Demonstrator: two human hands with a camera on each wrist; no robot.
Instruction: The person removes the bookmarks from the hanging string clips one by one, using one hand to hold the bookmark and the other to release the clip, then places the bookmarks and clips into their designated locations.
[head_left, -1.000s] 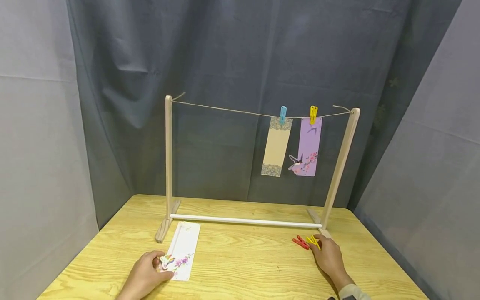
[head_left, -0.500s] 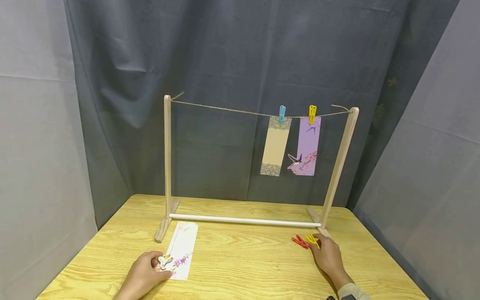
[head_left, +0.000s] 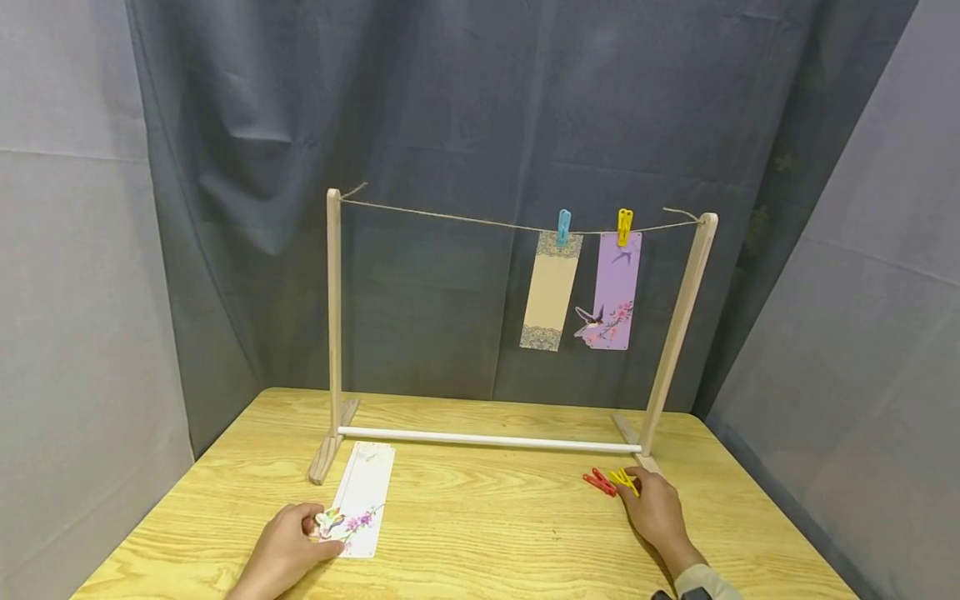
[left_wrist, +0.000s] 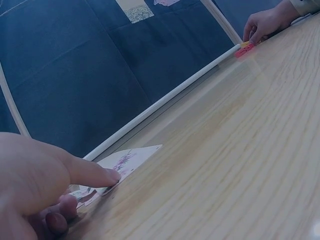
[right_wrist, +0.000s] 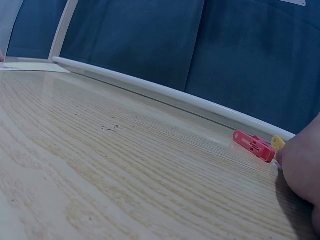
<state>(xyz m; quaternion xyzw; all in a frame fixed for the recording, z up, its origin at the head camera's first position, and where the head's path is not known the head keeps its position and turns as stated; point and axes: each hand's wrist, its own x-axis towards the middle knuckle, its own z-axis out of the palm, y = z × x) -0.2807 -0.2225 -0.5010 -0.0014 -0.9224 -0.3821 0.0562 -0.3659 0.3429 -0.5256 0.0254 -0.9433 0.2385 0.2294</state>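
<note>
At the front left, a white bookmark (head_left: 363, 500) with pink blossoms and a bird-shaped edge lies on the table. My left hand (head_left: 281, 546) holds it by the lower left corner, thumb at the bottom edge and fingers at the left side. On the right, my right hand (head_left: 657, 512) pinches a yellow clothespin (head_left: 622, 481) beside the rack's foot; the fingers hide part of it. A red clothespin (head_left: 599, 482) lies just left of it, also visible as a red clothespin (right_wrist: 254, 145) in the right wrist view.
A wooden rack (head_left: 335, 317) stands behind, with a string (head_left: 450, 217) between its posts and a white rod (head_left: 487, 440) low down. A blue clothespin (head_left: 563, 227) holds a beige bookmark (head_left: 551, 292); a yellow clothespin (head_left: 624, 227) holds a purple bookmark (head_left: 617, 287).
The view has shifted very slightly. Both hands stay where they were, the left at the white bookmark and the right at the yellow clothespin.
</note>
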